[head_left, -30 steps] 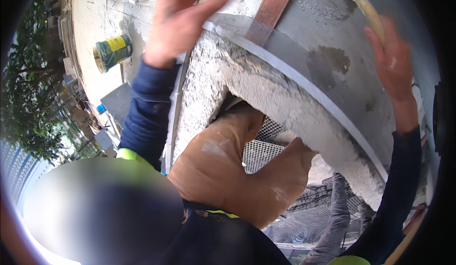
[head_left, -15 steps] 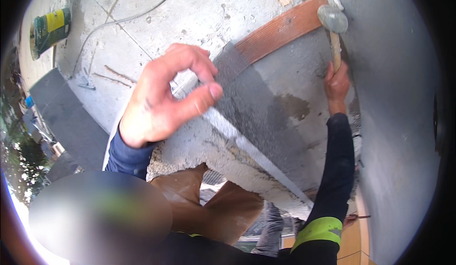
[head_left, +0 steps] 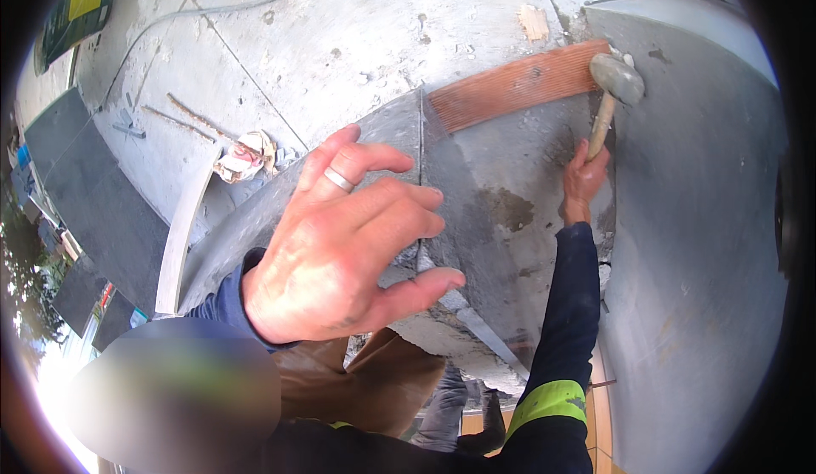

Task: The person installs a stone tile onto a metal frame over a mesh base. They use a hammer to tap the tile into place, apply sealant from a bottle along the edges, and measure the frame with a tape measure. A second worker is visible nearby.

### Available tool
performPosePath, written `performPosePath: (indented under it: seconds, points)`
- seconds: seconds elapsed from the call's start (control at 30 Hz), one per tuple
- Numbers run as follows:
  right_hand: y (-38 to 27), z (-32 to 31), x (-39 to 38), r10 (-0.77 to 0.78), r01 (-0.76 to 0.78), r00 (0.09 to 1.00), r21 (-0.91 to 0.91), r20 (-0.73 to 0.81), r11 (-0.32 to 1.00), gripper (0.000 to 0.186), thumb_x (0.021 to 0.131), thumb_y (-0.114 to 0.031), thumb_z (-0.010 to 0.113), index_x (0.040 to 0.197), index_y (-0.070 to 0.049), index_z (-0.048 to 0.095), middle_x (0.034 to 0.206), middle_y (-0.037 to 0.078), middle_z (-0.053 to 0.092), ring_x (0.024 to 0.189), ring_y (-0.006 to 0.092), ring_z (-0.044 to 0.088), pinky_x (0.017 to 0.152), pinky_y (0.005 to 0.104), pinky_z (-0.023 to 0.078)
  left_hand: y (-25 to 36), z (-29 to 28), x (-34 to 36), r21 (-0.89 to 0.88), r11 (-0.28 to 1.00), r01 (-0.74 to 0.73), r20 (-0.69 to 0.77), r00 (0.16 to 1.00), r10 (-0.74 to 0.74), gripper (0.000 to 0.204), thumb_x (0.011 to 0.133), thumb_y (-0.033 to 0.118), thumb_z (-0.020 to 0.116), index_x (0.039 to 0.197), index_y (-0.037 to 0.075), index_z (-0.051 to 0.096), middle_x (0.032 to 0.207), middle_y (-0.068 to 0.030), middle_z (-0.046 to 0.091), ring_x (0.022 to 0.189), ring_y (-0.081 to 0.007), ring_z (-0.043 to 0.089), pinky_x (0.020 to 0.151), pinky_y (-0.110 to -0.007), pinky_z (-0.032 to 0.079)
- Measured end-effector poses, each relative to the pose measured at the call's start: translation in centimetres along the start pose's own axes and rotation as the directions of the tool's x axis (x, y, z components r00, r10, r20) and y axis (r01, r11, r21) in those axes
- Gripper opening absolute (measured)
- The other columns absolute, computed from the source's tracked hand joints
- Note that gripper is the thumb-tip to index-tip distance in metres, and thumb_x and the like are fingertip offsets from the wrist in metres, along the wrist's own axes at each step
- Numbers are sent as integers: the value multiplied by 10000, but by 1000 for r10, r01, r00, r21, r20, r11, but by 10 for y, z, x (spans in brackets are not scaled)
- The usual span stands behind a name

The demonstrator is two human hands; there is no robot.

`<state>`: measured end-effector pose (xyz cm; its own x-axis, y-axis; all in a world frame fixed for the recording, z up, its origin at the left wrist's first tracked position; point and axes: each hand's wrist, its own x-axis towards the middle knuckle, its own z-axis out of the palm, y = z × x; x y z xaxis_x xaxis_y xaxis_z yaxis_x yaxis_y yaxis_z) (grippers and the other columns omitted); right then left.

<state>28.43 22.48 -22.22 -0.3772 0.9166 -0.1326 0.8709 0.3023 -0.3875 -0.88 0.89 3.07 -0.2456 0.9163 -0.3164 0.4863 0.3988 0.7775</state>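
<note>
Head view: your right hand [head_left: 585,181] is clamped on the light wooden handle of the rounded pale-grey mallet [head_left: 616,79]. Mallet head sits at the right end of the orange-brown ribbed strip [head_left: 518,81], close to the smooth grey wall [head_left: 697,236] on the right. Can't tell if head and strip touch.

Your left hand [head_left: 331,253] is nearer, left of the mallet, fingers apart and loosely curled, silver ring [head_left: 340,180] on one. It's above the edge of the rough grey slab [head_left: 544,155]; contact unclear. Slab has a dark damp patch [head_left: 510,209] between your hands.

Far side: pale broken chunk [head_left: 534,22] just beyond the strip. Left: flat dark-grey board [head_left: 102,185], thin brown sticks [head_left: 191,119], dark-green bucket with yellow band [head_left: 81,19], thin grey hose [head_left: 229,8].
</note>
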Motion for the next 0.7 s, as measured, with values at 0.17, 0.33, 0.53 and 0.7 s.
performPosePath:
  seconds: [0.17,0.33,0.53,0.7]
  points:
    - [-11,-1,-9,-62,68,982,30,-178,997,330,853,-262,538,1043,-8,448,720,221,577,664,405,565,584,431,433,0,1,-1,-3,1000,17,-28,999,-17,372,523,234,805,804,91,608,899,-16,625,960,-260,515,924,-535,316]
    - [1,8,-6,-32,52,991,-151,132,987,318,857,-233,528,1035,10,427,729,253,565,666,440,546,584,453,429,1,0,0,2,999,33,-13,999,-33,384,508,234,805,803,91,606,905,-13,622,913,-244,506,930,-531,318]
    - [-20,3,-13,-50,50,998,23,35,999,321,857,-235,533,1038,9,428,730,256,563,671,440,548,583,448,432,0,2,0,8,999,44,-9,999,-44,375,519,230,799,803,89,599,916,-15,621,904,-231,495,939,-533,309]
    - [-11,6,-19,-53,48,986,-34,-156,998,316,857,-236,530,1028,6,422,745,255,565,684,446,547,599,457,431,2,1,1,8,999,39,0,999,-39,382,516,217,800,810,85,596,921,-21,620,886,-232,499,943,-533,303]
